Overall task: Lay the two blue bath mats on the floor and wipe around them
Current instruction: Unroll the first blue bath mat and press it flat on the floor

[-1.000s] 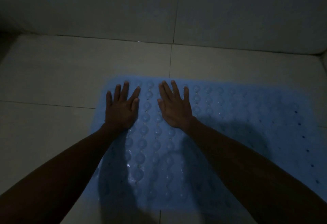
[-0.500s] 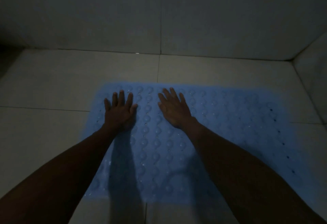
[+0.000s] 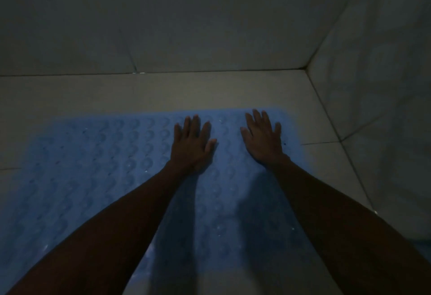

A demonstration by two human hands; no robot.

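The light is very low, and the scene is a corner of a tiled room. One blue bath mat (image 3: 98, 178) lies flat on the pale tiled floor (image 3: 116, 94), and its far edge runs nearly parallel to the back wall (image 3: 186, 26), with a strip of bare floor between them. The mat is covered with rows of round bumps, and some small bright spots shine on it. Only this one mat can be seen in the view. Both hands are on the right part of the mat, palms down. The left hand (image 3: 191, 146) lies flat with its fingers stretched out and a little apart, the thumb pointing to the right. The right hand (image 3: 262, 139) is close to the far right corner of the mat, also flat, with the fingers spread; it holds nothing, the same as the left. The two hands are apart, with some bumps of the mat between them. Both forearms are bare and they come from the bottom of the view. The side wall (image 3: 384, 84) stands at the right, near the right edge of the mat, and dark shadows of the arms fall on the mat under them
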